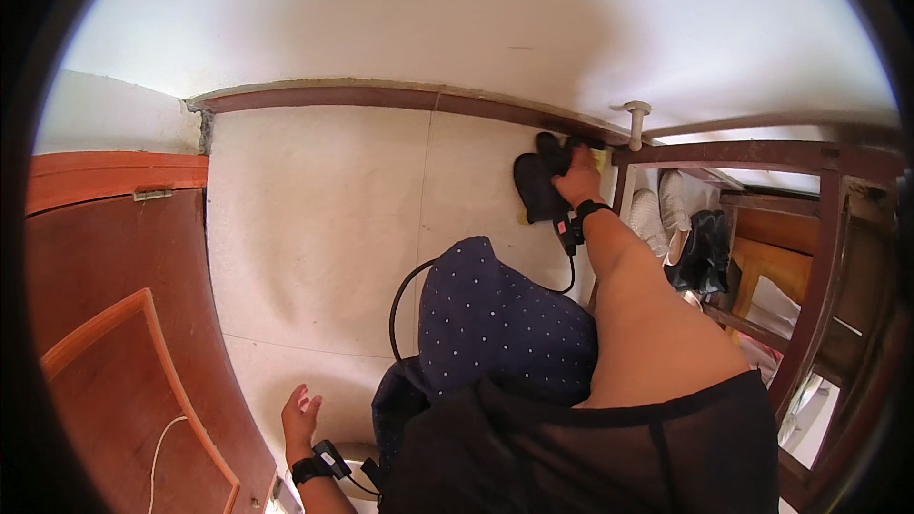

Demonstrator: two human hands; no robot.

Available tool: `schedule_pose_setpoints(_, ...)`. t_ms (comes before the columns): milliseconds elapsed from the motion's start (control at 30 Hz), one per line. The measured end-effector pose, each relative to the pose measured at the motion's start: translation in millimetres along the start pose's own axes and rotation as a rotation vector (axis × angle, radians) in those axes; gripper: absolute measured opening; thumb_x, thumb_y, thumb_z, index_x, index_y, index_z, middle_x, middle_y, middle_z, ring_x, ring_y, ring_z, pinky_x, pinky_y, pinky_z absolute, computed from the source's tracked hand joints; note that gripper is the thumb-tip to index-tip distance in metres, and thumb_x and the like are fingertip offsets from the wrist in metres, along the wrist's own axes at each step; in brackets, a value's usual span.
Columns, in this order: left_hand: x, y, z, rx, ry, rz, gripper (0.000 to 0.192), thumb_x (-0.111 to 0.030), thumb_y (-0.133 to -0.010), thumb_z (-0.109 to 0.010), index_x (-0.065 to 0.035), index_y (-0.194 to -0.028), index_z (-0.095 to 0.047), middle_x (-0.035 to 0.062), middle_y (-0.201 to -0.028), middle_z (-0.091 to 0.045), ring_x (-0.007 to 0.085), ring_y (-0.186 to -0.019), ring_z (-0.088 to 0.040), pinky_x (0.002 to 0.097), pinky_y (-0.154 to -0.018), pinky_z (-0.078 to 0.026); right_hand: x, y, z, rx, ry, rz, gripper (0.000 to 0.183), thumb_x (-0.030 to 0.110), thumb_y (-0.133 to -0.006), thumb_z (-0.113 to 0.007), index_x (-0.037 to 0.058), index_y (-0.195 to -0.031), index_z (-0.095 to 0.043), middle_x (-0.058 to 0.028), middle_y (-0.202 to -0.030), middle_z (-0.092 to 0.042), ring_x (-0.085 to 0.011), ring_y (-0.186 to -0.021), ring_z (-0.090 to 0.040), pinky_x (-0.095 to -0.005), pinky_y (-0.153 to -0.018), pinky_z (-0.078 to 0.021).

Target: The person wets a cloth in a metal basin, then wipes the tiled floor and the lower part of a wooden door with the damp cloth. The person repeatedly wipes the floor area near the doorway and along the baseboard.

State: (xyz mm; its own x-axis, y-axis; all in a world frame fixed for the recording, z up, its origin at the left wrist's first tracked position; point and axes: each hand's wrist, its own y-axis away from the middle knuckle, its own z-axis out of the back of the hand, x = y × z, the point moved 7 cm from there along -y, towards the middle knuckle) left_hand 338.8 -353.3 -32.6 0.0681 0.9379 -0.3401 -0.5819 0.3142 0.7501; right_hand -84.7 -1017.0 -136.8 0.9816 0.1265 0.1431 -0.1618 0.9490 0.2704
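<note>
Near the wall, my right hand (580,177) reaches down to the black shoes (537,185) on the tiled floor; its fingertips are against the dark shapes there, and whether they grip one is hidden. A wristband with a small cabled device (568,230) is on that wrist. My left hand (301,415) hangs at the lower left, fingers apart and slightly curled, holding nothing. It also has a wristband with a device (331,458). Between the hands, dark blue fabric with white dots (493,314) covers my knees.
To the right stands a dark wooden rack (821,228) with white woven shoes (648,221) and black shoes (703,250). A short pipe (637,121) juts from the wall near its corner. A reddish-brown door (128,285) is at the left, and a round container (357,475) is partly visible below.
</note>
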Motion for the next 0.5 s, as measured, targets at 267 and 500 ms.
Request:
schedule_pose_setpoints(267,0.3,2.2,9.6,-0.006,0.012,0.004,0.055,-0.016,-0.087,-0.073,0.0011,-0.135,-0.052,0.0209,-0.130,-0.060,0.0275,-0.116,-0.061,0.0361,-0.097,-0.049,-22.6,-11.9,14.0,-0.064,0.190,-0.137,0.082,0.029,-0.078,-0.070,-0.0013,-0.145,-0.035,-0.0226,-0.149,-0.038,-0.0347,-0.142,-0.031,-0.0428,-0.115,-0.0308)
schedule_pose_setpoints(500,42.6,12.6,-12.3,0.029,0.108,0.110,0.055,-0.017,-0.085,-0.074,-0.0004,-0.134,-0.054,0.0197,-0.130,-0.061,0.0277,-0.114,-0.062,0.0367,-0.096,-0.050,-45.5,-8.5,5.9,0.239,0.184,-0.163,0.091,0.037,-0.077,-0.068,-0.0059,-0.147,-0.029,-0.0255,-0.153,-0.031,-0.0356,-0.144,-0.027,-0.0405,-0.117,-0.0289)
